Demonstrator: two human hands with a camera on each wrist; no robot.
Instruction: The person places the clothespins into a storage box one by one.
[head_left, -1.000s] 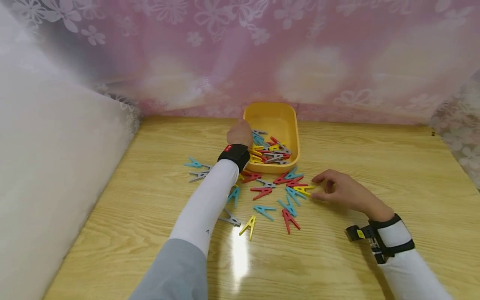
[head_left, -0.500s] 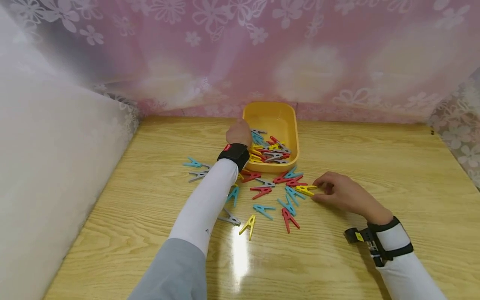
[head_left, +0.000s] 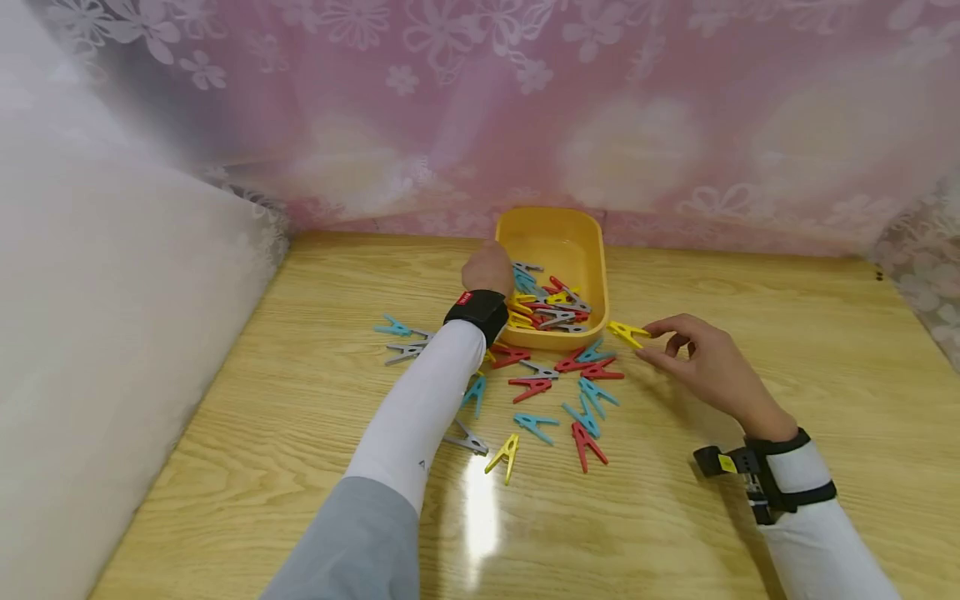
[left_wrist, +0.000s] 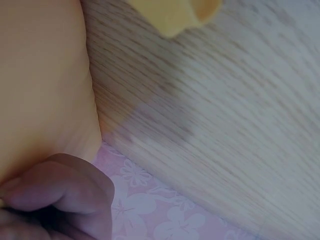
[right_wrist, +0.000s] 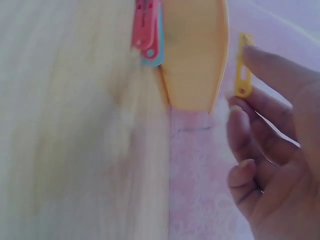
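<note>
My right hand [head_left: 708, 371] pinches a yellow clothespin [head_left: 618, 327] by its two arms, thumb on one and finger on the other. In the right wrist view that clothespin [right_wrist: 245, 41] is seen edge-on, up off the table beside the yellow bin [right_wrist: 195, 60]. My left hand [head_left: 487, 268] holds the left rim of the yellow bin [head_left: 604, 279], its fingers curled; part of the grip is hidden. The left wrist view shows the left hand [left_wrist: 65, 192] against the bin's side. Grey, red, blue and yellow clothespins [head_left: 557, 317] lie heaped in the bin's near part.
Several loose clothespins lie in front of the bin, among them a red one [head_left: 579, 435], a blue one [head_left: 531, 422] and a yellow one [head_left: 510, 446]. Some are partly behind the left forearm. A pink floral cloth [head_left: 480, 125] hangs behind the wood-grain table [head_left: 750, 292].
My right hand has taken hold of the yellow clothespin at the pile's right edge and raised it up toward the bin's near right corner. The left hand stays at the rim.
</note>
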